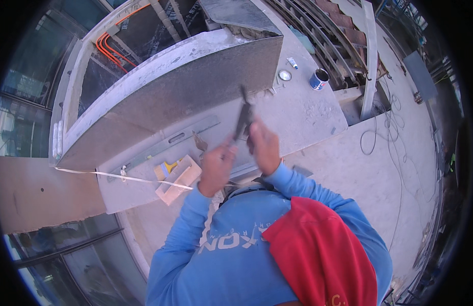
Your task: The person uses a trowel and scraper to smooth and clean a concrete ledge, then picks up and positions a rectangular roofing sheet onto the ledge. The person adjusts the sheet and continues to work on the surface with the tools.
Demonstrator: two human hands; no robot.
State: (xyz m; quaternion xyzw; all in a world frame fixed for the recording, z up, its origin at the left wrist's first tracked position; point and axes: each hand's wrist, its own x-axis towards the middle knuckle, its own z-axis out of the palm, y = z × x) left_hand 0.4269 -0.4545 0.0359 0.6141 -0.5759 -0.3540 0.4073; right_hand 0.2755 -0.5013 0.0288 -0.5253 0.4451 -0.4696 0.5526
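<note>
In front of my chest, a dark flat-bladed tool (243, 118) is raised between my hands, its narrow tip toward the upright grey slab (195, 84). Motion blurs it, and its exact kind cannot be made out. My right hand (265, 146) is closed around its dark grip. Lower and to the left, my left hand (217, 167) has its fingers pinched at the tool's near end. Beside that hand, a small pointed trowel (199, 143) lies on the pale surface. Further left rest a wooden block (179, 180) and a yellow-handled tool (169, 167).
A long metal straightedge (181, 133) lies along the slab's foot, and a white strip (129, 177) crosses it. At the right stand a blue can (318, 79), a round lid (285, 75) and a small tube (292, 62). Black cables (394, 127) trail over the floor.
</note>
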